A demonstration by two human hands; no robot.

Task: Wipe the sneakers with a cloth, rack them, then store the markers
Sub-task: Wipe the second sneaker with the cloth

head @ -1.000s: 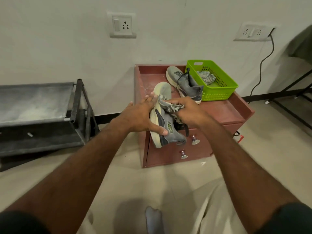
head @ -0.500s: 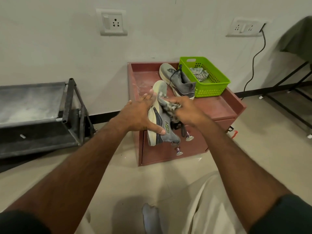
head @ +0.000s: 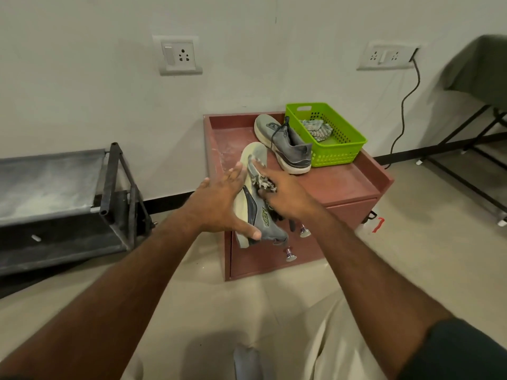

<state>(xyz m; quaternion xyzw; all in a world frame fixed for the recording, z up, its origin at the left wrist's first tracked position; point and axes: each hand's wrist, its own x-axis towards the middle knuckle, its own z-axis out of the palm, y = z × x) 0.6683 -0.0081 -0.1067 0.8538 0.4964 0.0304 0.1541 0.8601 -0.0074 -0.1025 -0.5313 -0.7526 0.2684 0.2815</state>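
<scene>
Grey fabric sneaker with dusty cream sole (head: 253, 207) tipped on its side, toe up, off the cabinet top. Frayed pale cloth (head: 264, 184) against its upper. Second grey lace-up sneaker (head: 285, 145) rests upright beside green plastic basket (head: 340, 153) holding another rag (head: 315, 128).

The held sneaker (head: 256, 204) shows grey woven fabric over a scuffed, matt cream sole, the cloth (head: 264, 184) is frayed, the basket (head: 337, 157) is glossy perforated green plastic, and the rack (head: 115, 187) is dusty black metal.
</scene>
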